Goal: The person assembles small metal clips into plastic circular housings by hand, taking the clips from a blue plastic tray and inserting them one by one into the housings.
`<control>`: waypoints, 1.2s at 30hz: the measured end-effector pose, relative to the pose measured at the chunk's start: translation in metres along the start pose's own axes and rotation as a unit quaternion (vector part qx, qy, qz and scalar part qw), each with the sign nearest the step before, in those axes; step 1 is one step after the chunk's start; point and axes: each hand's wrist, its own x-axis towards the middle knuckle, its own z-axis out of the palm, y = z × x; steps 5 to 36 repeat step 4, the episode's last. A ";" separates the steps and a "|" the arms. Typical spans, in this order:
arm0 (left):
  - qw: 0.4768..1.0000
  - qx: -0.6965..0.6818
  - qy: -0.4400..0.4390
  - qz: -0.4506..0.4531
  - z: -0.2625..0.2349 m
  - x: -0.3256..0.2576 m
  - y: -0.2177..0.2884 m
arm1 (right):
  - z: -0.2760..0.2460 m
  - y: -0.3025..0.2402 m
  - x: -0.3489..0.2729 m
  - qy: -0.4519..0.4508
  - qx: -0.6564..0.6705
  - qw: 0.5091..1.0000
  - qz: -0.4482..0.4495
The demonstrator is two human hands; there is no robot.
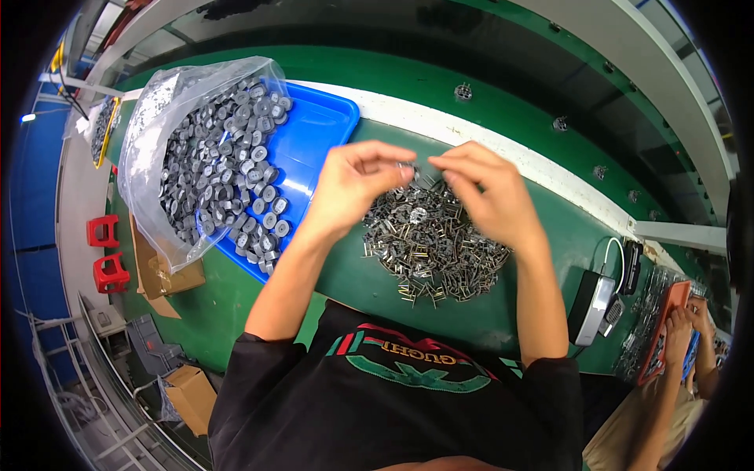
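Observation:
My left hand (353, 184) and my right hand (483, 192) meet above a heap of small dark metal pin parts (432, 247) on the green table (369, 271). Between the fingertips of both hands sits one small grey part (408, 167). A blue tray (314, 129) to the left holds several grey ring-shaped pieces (259, 212), spilling from an open clear plastic bag (181, 149) that lies on it.
A small grey box with a white cable (591, 306) stands at the right table edge. Another person's hands (691, 322) work over an orange tray at far right. Cardboard boxes (169, 275) and red stools (106, 251) sit at the left.

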 end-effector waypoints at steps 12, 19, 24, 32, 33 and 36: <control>0.936 0.325 0.058 0.123 -0.009 0.065 0.005 | -0.027 0.018 0.002 -0.126 -0.179 0.962 0.164; 0.936 0.325 0.058 0.123 -0.009 0.065 0.005 | -0.027 0.018 0.002 -0.126 -0.179 0.962 0.164; 0.936 0.325 0.058 0.123 -0.009 0.065 0.005 | -0.027 0.018 0.002 -0.126 -0.179 0.962 0.164; 0.936 0.325 0.058 0.123 -0.009 0.065 0.005 | -0.027 0.018 0.002 -0.126 -0.179 0.962 0.164; 0.936 0.325 0.058 0.123 -0.009 0.065 0.005 | -0.027 0.018 0.002 -0.126 -0.179 0.962 0.164; 0.936 0.325 0.058 0.123 -0.009 0.065 0.005 | -0.027 0.018 0.002 -0.126 -0.179 0.962 0.164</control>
